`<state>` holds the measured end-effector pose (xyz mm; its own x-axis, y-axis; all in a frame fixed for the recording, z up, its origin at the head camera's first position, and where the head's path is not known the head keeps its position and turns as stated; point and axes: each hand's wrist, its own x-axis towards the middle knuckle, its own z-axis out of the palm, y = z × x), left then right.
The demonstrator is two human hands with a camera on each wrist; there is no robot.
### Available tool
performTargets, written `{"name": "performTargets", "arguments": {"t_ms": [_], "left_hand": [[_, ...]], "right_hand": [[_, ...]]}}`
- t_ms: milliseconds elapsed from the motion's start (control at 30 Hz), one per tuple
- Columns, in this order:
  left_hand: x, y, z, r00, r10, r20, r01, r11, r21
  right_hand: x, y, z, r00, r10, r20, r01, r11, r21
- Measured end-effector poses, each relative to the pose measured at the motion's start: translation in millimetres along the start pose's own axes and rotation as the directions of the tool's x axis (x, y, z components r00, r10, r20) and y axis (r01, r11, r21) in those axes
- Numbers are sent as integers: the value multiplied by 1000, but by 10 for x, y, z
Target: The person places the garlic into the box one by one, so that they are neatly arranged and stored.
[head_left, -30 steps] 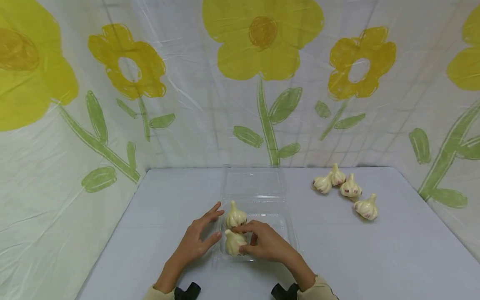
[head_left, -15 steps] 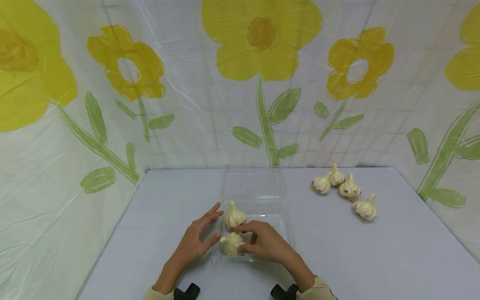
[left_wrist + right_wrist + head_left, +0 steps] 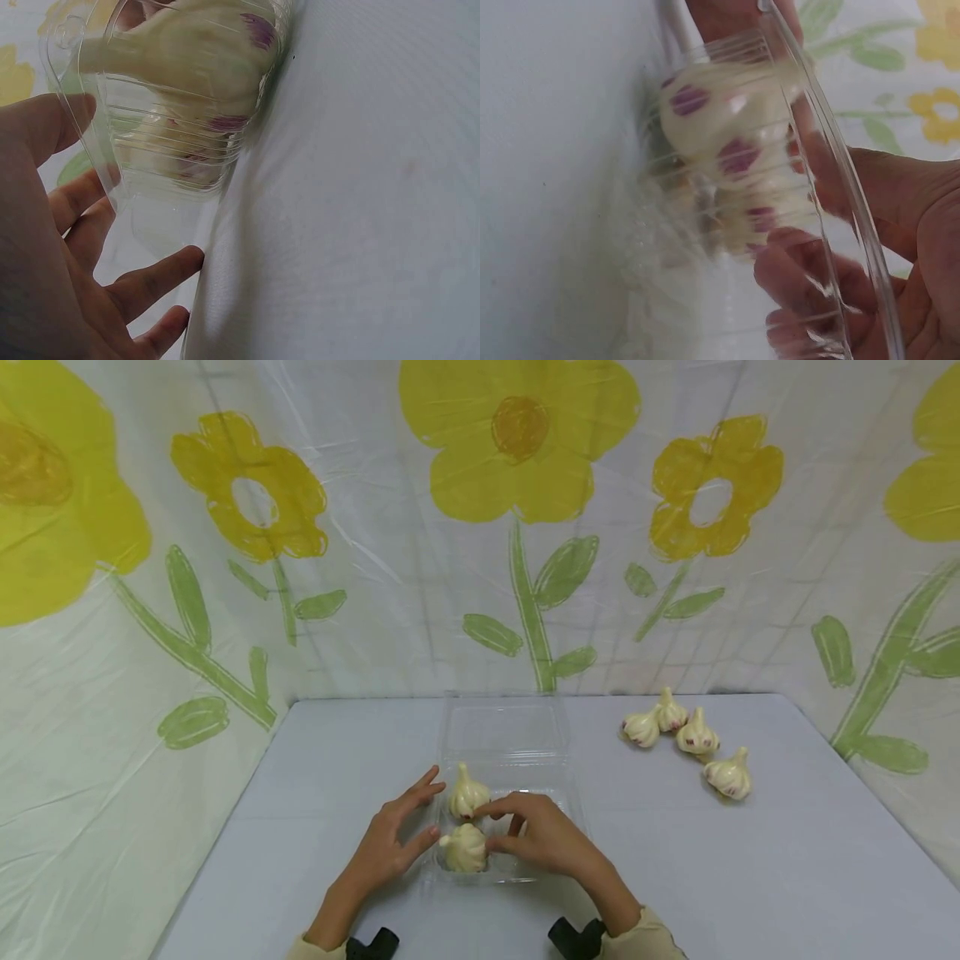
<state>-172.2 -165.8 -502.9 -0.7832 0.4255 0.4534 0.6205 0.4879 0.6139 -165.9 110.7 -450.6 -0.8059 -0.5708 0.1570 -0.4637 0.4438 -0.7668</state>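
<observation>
Two garlic bulbs stand one behind the other along the left side of a clear plastic clamshell container (image 3: 517, 882). The front garlic bulb (image 3: 465, 850) leans with its stem to the left; the rear garlic bulb (image 3: 469, 795) points its stem upward. My right hand (image 3: 549, 835) is over the container, thumb beside the front bulb and index fingertip near the base of the rear one. Nothing is gripped in it. At the left rim, my left hand (image 3: 393, 835) spreads its fingers; in the left wrist view its thumb (image 3: 64, 124) lies against the clear edge.
The container's clear lid (image 3: 504, 727) lies folded back toward the far table edge. Several more garlic bulbs (image 3: 697, 732) sit at the back right of the white table (image 3: 660, 860). A flower-printed curtain (image 3: 390, 610) hangs behind it.
The front garlic bulb has turned so that its stem tips left. My right hand has let go of it and drawn slightly to the right. The left hand stays put.
</observation>
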Motion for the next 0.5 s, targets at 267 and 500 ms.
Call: {"name": "performTargets", "arguments": {"t_ms": [267, 500], "left_hand": [[1, 0, 3, 1000, -7, -3, 7, 1000, 3], [-2, 3, 2, 1000, -8, -5, 8, 1000, 7]], "right_hand": [[-22, 37, -115, 1000, 20, 2, -20, 1000, 12], [-48, 61, -235, 999, 21, -45, -22, 1000, -5]]}}
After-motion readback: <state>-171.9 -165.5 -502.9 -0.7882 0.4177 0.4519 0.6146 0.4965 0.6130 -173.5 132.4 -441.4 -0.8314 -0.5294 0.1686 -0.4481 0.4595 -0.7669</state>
